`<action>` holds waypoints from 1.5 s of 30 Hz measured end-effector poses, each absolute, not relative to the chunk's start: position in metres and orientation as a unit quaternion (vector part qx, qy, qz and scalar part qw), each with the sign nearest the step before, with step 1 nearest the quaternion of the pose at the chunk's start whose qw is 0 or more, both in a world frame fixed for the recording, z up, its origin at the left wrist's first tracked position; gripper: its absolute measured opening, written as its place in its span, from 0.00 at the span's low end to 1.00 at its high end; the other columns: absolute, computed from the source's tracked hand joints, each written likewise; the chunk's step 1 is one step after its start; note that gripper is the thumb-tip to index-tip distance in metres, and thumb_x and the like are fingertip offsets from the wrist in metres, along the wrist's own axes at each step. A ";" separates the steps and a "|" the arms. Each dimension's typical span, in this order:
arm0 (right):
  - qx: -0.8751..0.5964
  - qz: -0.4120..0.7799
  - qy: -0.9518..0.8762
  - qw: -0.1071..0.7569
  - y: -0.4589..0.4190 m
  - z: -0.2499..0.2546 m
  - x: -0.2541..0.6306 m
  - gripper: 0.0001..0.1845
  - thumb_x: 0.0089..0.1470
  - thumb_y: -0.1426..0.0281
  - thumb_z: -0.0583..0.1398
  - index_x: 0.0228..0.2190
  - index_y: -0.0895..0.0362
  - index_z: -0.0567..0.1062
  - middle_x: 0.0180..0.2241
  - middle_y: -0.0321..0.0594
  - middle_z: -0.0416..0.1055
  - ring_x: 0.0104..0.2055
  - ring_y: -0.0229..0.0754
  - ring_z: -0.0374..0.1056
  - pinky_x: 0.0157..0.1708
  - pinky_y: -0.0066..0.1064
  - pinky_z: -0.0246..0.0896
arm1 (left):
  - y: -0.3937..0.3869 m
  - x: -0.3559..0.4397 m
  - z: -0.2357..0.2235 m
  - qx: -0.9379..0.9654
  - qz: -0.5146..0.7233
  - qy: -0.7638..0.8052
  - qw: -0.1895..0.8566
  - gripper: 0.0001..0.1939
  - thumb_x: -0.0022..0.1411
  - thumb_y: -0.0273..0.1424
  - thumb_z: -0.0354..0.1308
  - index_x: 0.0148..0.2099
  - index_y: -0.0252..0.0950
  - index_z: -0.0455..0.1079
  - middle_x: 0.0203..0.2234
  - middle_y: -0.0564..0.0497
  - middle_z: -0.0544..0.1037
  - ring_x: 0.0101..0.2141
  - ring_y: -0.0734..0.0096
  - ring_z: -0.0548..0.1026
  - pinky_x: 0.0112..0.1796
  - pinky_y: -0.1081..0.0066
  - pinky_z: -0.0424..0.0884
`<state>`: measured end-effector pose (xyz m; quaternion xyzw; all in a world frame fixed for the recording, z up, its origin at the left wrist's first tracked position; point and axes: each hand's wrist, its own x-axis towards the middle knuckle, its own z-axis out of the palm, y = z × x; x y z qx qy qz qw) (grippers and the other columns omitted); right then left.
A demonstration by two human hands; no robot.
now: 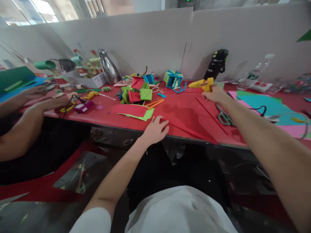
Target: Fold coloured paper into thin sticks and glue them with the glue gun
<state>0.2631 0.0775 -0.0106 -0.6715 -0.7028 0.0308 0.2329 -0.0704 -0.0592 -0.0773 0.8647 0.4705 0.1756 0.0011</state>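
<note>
My right hand (215, 94) is closed around a yellow glue gun (200, 84), lifted above the table with its nozzle toward the left. At the table's front edge lies my left hand (155, 130), palm down, its fingers apart and lightly bent. Its fingertips touch or nearly touch the left end of a folded red paper strip (191, 130), which slants along the edge to the right. A second red strip (211, 115) lies below my right forearm, beside green-handled scissors (224, 117). Left of my left hand are red paper sheets (130, 110) over green ones (148, 114).
Folded green and red paper pieces (137, 94) and a blue-green paper model (173, 78) sit toward the back. Along the wall stand a steel jug (108, 67), a black bottle (216, 63) and a plastic bottle (256, 72). At left, a co-worker's hands (54, 103) rest near a purple box (84, 106).
</note>
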 end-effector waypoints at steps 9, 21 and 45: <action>-0.572 0.250 -0.763 0.165 0.029 -0.023 0.194 0.21 0.54 0.55 0.65 0.43 0.57 0.79 0.34 0.41 0.78 0.34 0.45 0.73 0.39 0.36 0.68 | -0.064 -0.067 -0.087 0.836 0.218 0.503 0.004 0.22 0.70 0.36 0.49 0.63 0.41 0.68 0.63 0.50 0.70 0.63 0.63 0.65 0.65 0.57 0.55; -0.553 0.292 -0.762 0.168 0.031 -0.044 0.167 0.19 0.57 0.54 0.63 0.41 0.56 0.77 0.23 0.37 0.73 0.23 0.41 0.69 0.26 0.32 0.65 | -0.064 -0.062 -0.083 0.803 0.208 0.558 0.015 0.19 0.67 0.40 0.54 0.57 0.44 0.72 0.64 0.49 0.68 0.65 0.57 0.62 0.64 0.54 0.57; -0.577 0.195 -0.785 0.110 0.026 -0.035 0.171 0.17 0.57 0.56 0.62 0.36 0.57 0.77 0.31 0.45 0.77 0.32 0.47 0.73 0.33 0.36 0.67 | -0.062 -0.062 -0.085 0.807 0.194 0.557 0.017 0.20 0.67 0.41 0.53 0.58 0.45 0.70 0.66 0.49 0.65 0.66 0.55 0.61 0.64 0.51 0.55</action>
